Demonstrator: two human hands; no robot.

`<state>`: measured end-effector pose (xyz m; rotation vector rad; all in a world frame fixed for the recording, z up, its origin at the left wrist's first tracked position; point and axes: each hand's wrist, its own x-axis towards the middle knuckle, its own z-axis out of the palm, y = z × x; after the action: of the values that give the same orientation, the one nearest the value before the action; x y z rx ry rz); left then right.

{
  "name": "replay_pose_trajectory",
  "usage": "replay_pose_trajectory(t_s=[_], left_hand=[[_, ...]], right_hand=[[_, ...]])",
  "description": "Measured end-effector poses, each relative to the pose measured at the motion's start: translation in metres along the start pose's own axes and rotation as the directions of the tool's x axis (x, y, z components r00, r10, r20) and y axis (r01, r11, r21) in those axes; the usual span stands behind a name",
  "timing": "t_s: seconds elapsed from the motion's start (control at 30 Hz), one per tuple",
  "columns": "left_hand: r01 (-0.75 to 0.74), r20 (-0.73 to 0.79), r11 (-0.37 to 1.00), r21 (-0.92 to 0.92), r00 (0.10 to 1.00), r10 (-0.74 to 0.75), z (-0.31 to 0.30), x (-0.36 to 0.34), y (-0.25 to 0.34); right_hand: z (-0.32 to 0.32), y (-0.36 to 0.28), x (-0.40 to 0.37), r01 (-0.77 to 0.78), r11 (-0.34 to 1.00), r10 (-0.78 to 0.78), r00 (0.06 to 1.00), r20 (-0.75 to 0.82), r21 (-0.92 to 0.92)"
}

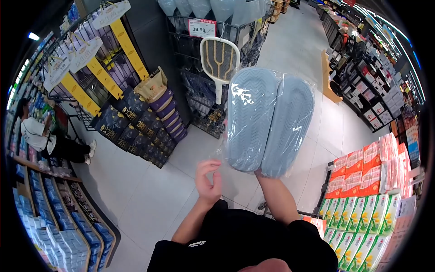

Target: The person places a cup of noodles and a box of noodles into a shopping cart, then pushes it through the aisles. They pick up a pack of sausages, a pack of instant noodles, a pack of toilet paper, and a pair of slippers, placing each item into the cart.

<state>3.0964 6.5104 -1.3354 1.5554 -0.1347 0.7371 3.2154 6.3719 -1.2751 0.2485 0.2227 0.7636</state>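
A pair of light blue slippers [252, 118] in clear shiny plastic wrap is held up before me, soles facing my view. My right forearm [277, 195] reaches up behind their lower end; the right hand itself is hidden behind the slippers it supports. Just left of the package, my left hand [209, 181] is apart from it, fingers curved with a gap to the thumb and nothing between them. A white electric mosquito swatter [220, 61] hangs from a wire rack [204, 86], beyond the slippers' upper left.
A price sign [202, 28] tops the rack. Dark boxes [136, 124] and purple buckets [168, 111] stand on the floor to the left. Tissue packs [360, 204] are stacked at right. A person [43, 136] stands at far left beside shelves [74, 217].
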Motion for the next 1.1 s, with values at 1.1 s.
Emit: replay_pose_trajectory(t_s=[1.1], left_hand=[[0.600,-0.257,0.785,-0.156,0.742,-0.619,0.213,0.023,-0.047]], right_hand=[[-0.014,-0.221,0.010,-0.264,0.804,0.238,0.964,-0.119,-0.533]])
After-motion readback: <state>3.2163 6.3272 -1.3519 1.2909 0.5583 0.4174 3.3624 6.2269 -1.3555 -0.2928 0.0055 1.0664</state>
